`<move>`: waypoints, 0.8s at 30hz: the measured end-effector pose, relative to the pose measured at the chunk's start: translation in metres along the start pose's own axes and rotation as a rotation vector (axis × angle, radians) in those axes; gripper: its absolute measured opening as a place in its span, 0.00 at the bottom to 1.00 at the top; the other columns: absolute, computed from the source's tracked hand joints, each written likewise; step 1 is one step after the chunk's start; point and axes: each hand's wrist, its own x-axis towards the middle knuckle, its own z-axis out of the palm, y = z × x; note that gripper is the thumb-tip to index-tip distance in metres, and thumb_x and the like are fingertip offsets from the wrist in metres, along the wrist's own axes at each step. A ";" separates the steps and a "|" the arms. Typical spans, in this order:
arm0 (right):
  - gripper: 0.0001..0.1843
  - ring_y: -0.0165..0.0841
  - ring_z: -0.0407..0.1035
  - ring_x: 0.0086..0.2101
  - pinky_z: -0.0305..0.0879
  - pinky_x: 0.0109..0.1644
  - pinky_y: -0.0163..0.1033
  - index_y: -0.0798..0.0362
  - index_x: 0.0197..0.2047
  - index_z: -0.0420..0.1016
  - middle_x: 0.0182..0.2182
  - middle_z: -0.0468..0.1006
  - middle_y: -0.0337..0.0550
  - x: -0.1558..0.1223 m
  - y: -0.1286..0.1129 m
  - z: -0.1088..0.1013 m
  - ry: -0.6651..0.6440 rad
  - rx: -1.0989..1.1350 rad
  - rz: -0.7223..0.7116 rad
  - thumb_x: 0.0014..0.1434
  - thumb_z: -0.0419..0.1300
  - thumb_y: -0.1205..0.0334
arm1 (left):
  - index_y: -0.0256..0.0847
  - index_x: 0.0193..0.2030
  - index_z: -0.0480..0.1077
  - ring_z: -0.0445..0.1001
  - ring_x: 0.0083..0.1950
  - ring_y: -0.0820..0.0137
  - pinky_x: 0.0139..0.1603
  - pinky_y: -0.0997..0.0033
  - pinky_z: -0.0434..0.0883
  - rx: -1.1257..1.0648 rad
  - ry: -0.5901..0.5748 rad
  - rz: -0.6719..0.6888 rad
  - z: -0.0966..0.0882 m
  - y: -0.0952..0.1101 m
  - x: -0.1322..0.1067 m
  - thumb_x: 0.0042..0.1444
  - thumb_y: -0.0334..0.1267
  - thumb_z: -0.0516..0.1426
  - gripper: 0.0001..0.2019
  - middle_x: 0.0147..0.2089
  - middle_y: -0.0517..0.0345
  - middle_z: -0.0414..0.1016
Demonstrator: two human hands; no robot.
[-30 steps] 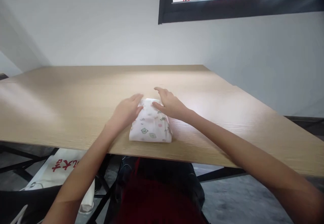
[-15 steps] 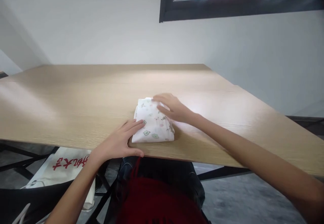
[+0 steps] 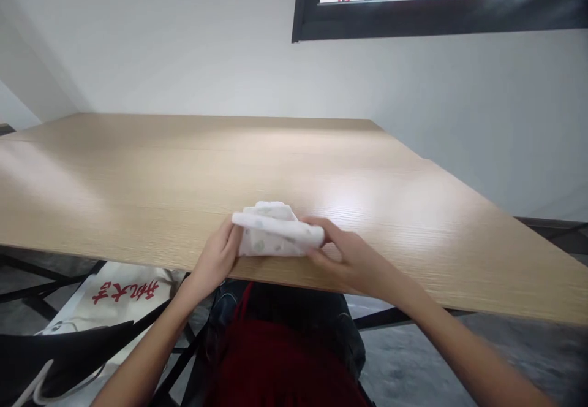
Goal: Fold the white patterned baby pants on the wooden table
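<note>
A white cloth (image 3: 271, 244) with small printed figures, folded into a compact bundle, sits near the front edge of the wooden table (image 3: 184, 168). Its near part is lifted into a raised fold that runs across the bundle. My left hand (image 3: 220, 251) grips the left end of this fold, its fingertips partly hidden behind the cloth. At the right end, my right hand (image 3: 346, 251) pinches the fold between thumb and fingers. The cloth's details are blurred by motion.
Below the table at left lies a cream bag (image 3: 124, 293) with red characters, beside a black item (image 3: 68, 358) with a white cord. Dark table legs (image 3: 32, 290) stand under the top. A grey wall and a dark-framed window (image 3: 390, 18) are beyond.
Both hands have gone from lying flat on the folded cloth to gripping its two sides. The right hand has come nearer and lower, and part of the cloth is now raised in a fold.
</note>
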 end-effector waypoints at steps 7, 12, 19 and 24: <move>0.23 0.39 0.69 0.30 0.66 0.33 0.43 0.52 0.60 0.50 0.30 0.72 0.44 0.037 -0.004 0.022 0.267 -0.026 0.222 0.62 0.47 0.59 | 0.37 0.38 0.62 0.70 0.30 0.63 0.31 0.65 0.66 0.252 0.137 -0.234 0.014 0.005 0.016 0.63 0.41 0.42 0.12 0.28 0.55 0.68; 0.24 0.47 0.55 0.56 0.57 0.53 0.58 0.48 0.60 0.55 0.59 0.55 0.53 0.048 -0.018 0.045 0.419 -0.303 0.051 0.61 0.43 0.68 | 0.31 0.64 0.47 0.56 0.62 0.54 0.58 0.54 0.59 0.508 0.339 0.130 0.030 0.017 0.022 0.63 0.36 0.43 0.23 0.64 0.34 0.49; 0.27 0.43 0.49 0.60 0.54 0.60 0.51 0.55 0.65 0.50 0.63 0.52 0.47 0.043 0.001 0.035 0.079 -0.222 0.173 0.65 0.39 0.56 | 0.37 0.66 0.45 0.50 0.66 0.60 0.64 0.55 0.52 0.556 -0.115 0.137 0.016 -0.006 0.024 0.64 0.49 0.39 0.27 0.67 0.49 0.50; 0.17 0.44 0.65 0.48 0.64 0.50 0.50 0.56 0.50 0.68 0.47 0.71 0.53 0.003 0.012 0.028 0.574 -0.194 0.158 0.63 0.46 0.58 | 0.38 0.65 0.47 0.51 0.66 0.59 0.62 0.57 0.57 0.387 -0.089 0.027 -0.011 -0.011 0.020 0.63 0.51 0.43 0.28 0.66 0.46 0.50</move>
